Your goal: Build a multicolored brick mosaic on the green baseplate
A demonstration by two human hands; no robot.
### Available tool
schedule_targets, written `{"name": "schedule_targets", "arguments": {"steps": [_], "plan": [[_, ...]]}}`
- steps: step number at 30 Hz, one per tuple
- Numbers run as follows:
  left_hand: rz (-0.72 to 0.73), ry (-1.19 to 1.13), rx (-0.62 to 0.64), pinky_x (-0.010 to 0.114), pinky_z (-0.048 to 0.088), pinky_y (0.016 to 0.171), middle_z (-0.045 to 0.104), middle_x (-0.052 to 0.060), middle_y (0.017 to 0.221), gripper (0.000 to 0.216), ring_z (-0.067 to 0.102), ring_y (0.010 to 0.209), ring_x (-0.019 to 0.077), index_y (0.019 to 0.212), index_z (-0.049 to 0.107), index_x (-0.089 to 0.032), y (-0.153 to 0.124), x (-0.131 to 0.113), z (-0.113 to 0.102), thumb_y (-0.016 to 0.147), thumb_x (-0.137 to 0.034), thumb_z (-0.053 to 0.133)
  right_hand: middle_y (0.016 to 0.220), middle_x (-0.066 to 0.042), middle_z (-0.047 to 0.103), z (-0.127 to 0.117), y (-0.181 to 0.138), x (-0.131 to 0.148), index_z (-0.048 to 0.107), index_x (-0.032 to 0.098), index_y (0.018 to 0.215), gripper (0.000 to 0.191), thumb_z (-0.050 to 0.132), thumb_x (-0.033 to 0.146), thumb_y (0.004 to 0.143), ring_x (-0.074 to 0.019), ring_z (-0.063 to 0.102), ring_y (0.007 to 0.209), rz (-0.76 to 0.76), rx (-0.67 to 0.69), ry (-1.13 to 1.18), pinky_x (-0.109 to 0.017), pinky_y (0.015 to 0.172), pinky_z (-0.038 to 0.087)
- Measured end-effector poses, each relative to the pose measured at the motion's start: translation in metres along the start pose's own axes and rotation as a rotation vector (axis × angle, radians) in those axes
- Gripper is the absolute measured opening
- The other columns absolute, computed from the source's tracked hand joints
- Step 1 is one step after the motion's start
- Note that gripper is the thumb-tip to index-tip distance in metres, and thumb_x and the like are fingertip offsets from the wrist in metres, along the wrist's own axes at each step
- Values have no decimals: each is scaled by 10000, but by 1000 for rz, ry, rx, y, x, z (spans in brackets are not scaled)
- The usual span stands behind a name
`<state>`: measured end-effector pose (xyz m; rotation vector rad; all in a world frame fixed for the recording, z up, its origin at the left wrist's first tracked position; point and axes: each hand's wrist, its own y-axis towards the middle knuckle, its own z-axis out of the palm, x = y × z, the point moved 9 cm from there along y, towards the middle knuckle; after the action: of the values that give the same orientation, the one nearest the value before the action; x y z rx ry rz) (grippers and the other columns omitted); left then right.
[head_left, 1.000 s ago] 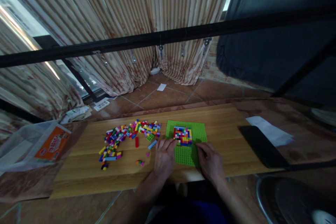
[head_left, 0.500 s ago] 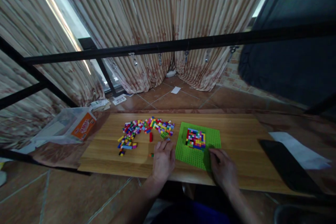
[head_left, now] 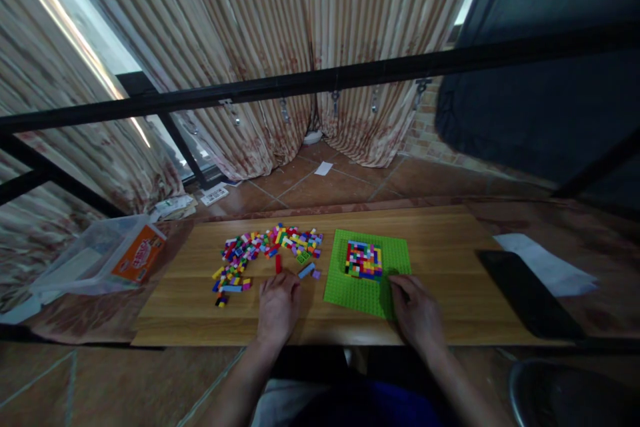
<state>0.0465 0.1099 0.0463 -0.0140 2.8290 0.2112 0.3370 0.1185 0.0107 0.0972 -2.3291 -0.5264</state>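
A green baseplate (head_left: 393, 255) lies on the wooden board (head_left: 450, 240) with a block of many-coloured bricks (head_left: 364, 259) pressed onto its middle. My right hand (head_left: 417, 313) rests at the plate's near right corner, its fingers curled down onto the edge. My left hand (head_left: 278, 307) lies palm down on the board left of the plate, fingers bent, just below a red brick (head_left: 278, 263) and a light blue brick (head_left: 306, 271). A spread of loose coloured bricks (head_left: 265, 250) lies beyond the left hand. What is under the left fingers is hidden.
A clear plastic tub with an orange label (head_left: 103, 259) sits at the far left. A black flat thing (head_left: 527, 293) and a white sheet (head_left: 547, 263) lie to the right. A black metal bar (head_left: 320, 83) crosses above the board, with curtains behind.
My left hand has slid left, away from the baseplate's edge toward the loose bricks. My right hand stays at the plate's near right corner. The camera has swung about.
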Motion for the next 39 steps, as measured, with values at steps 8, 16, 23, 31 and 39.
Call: {"name": "schedule_targets", "arguments": {"steps": [8, 16, 23, 31, 39], "plan": [[49, -314, 6, 261, 465, 739, 692, 19, 910, 145, 641, 820, 161, 929, 642, -224, 13, -35, 9, 892, -194, 504, 978, -107, 679, 0, 1, 1, 679, 188, 947, 309, 409, 333, 913, -232, 641, 863, 2, 0, -1, -382, 777, 512], [189, -467, -8, 262, 492, 776, 682, 30, 877, 182, 635, 836, 155, 926, 694, -208, 35, -69, 21, 868, -151, 532, 991, -107, 677, 0, 1, 1, 675, 186, 953, 289, 415, 306, 914, -225, 642, 869, 8, 1, 0, -372, 778, 517], [122, -442, 48, 294, 506, 838, 710, 50, 945, 256, 659, 888, 165, 1057, 643, -174, 46, -77, 36, 835, -95, 543, 992, -102, 676, 0, 2, 2, 677, 188, 953, 289, 413, 297, 909, -224, 641, 878, 21, 6, 11, -378, 793, 518], [108, -410, 80, 309, 525, 812, 733, 71, 921, 312, 692, 842, 186, 1127, 618, -171, 53, -86, 44, 842, -89, 517, 996, -104, 677, -1, 1, 2, 681, 193, 944, 290, 415, 303, 909, -227, 641, 881, 16, -4, 16, -375, 789, 518], [60, -380, 94, 313, 525, 831, 729, 84, 979, 364, 689, 884, 184, 1208, 571, -160, 49, -88, 45, 862, -88, 483, 976, -101, 679, -1, 2, 3, 680, 187, 949, 291, 414, 298, 910, -221, 643, 868, 1, -5, 30, -372, 794, 521]]}}
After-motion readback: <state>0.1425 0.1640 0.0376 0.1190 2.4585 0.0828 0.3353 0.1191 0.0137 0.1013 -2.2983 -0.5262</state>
